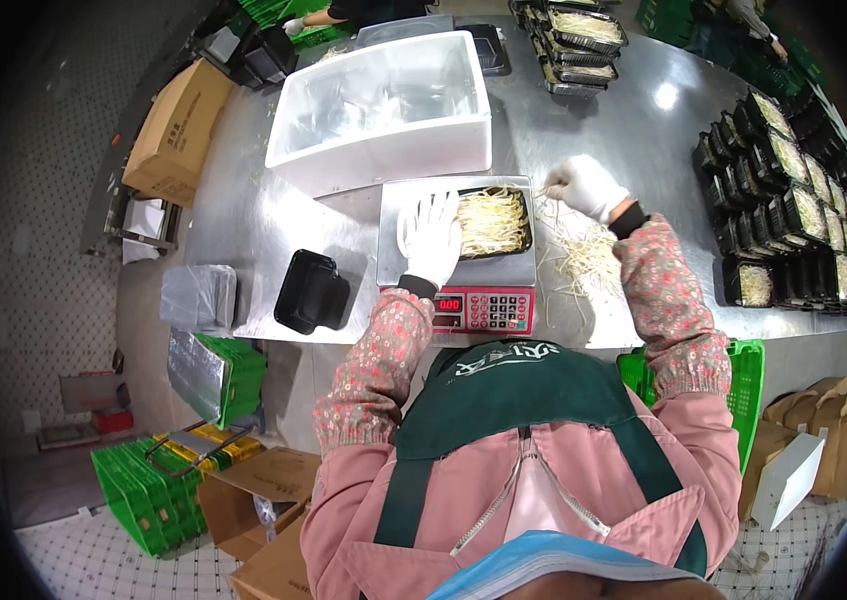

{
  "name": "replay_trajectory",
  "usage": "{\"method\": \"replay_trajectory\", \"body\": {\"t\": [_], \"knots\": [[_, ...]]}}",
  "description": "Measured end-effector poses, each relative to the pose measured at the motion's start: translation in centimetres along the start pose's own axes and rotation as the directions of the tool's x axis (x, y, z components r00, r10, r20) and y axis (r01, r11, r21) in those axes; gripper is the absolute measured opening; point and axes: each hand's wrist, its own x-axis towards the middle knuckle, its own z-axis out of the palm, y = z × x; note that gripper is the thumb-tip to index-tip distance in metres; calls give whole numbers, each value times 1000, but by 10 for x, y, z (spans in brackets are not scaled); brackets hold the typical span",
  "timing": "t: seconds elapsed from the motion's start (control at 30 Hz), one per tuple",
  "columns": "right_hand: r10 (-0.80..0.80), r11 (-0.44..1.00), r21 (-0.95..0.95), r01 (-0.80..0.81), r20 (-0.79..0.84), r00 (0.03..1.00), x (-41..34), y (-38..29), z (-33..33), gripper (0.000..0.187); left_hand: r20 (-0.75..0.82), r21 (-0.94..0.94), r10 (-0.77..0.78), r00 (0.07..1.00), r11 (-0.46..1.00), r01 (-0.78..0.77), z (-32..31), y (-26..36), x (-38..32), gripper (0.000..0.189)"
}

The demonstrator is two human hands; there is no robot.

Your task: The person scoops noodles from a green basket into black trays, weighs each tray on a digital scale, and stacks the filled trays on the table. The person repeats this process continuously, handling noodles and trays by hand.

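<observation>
A black plastic tray of bean sprouts (492, 223) sits on the steel plate of a digital scale (404, 196). My white-gloved left hand (431, 229) lies against the tray's left side, fingers stretched out and slightly apart. Just right of the scale, my gloved right hand (584, 184) has its fingers curled in a pinch on a few thin sprouts. Below that hand, a loose heap of bean sprouts (587, 259) is spread on the steel table. The scale's red front panel (485, 310) has a keypad and a lit display.
An empty black tray (307, 292) stands left of the scale. Behind it is a white foam box (378, 154). Filled trays are stacked at the right (791, 161) and the back (581, 49). A cardboard box (177, 131) stands far left. Other people's arms show at the far side.
</observation>
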Motion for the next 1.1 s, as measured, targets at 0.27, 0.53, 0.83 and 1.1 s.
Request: {"method": "replay_trajectory", "body": {"t": [0.27, 0.53, 0.83, 1.1], "knots": [[14, 708, 705, 41, -72, 997, 22, -63, -4, 19, -27, -593, -417, 908, 738, 322, 31, -31, -22, 57], [-38, 988, 152, 32, 31, 999, 19, -40, 78, 33, 95, -950, -571, 815, 193, 246, -44, -34, -23, 62], [-143, 983, 84, 162, -199, 969, 1, -36, 65, 46, 51, -278, 38, 998, 960, -23, -61, 12, 0, 83], [24, 997, -61, -39, -225, 974, 21, -50, 156, 59, 454, -128, 74, 888, 992, -17, -9, 12, 38, 59]]}}
